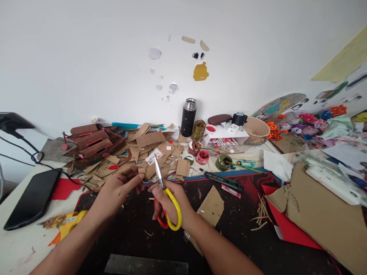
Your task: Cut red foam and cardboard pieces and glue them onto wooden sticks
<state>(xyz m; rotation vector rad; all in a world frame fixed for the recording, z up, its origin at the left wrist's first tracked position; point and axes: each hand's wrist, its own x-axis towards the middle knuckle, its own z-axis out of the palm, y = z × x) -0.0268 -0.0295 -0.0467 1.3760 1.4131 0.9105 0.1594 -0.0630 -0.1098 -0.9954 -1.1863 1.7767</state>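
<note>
My right hand [168, 200] is closed round the red and yellow handles of a pair of scissors [176, 214]. Their metal blades point up and look nearly closed. To the left, my left hand [123, 185] pinches a small piece of brown cardboard [142, 173] between thumb and fingers. The blades stand just right of that piece, apart from it. Behind both hands lies a heap of cardboard scraps [155, 139], one with a white label. A larger cut cardboard piece [212, 206] rests on the dark mat [134, 233], right of my right hand.
A brown cardboard model [93, 141] stands back left, a phone [33, 196] and yellow glue gun [69, 225] nearer. Behind are a black flask [189, 118] and paint jars [203, 156]. A cutter [223, 180], cardboard sheet [323, 214] and metal ruler [146, 265] lie about.
</note>
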